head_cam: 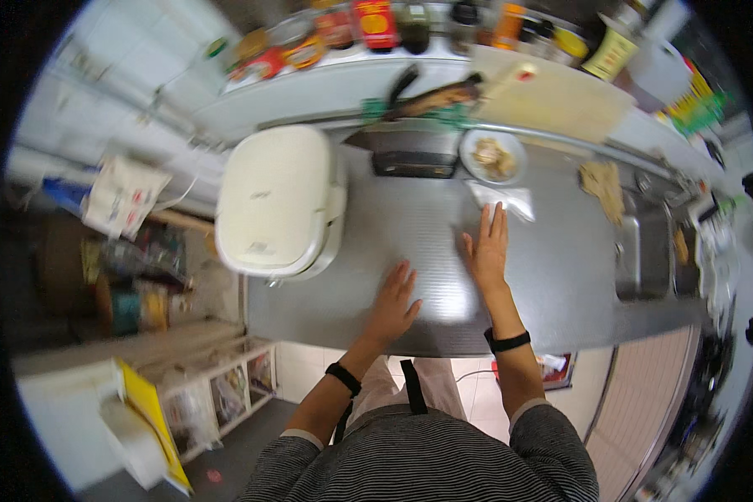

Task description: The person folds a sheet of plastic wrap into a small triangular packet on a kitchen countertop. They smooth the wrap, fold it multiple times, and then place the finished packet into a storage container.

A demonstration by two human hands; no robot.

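My left hand (393,305) is over the front part of the grey metal counter (565,263), fingers apart and nothing in it. Farther forward and to the right, my right hand (489,248) has its fingertips at the edge of a clear plastic bag (512,199); whether it touches the bag is unclear, and it grips nothing. Just behind the bag stands a white plate (468,164) with pale food pieces (493,157). A cream lidded appliance (276,197) occupies the counter's left side.
Knives (406,88) stand in a rack at the back beside a cutting board (552,100). Jars and bottles line the shelf (326,63) above. A tan cloth (602,188) lies at the left rim of the steel sink (646,257). Left of the counter hangs a printed bag (125,197).
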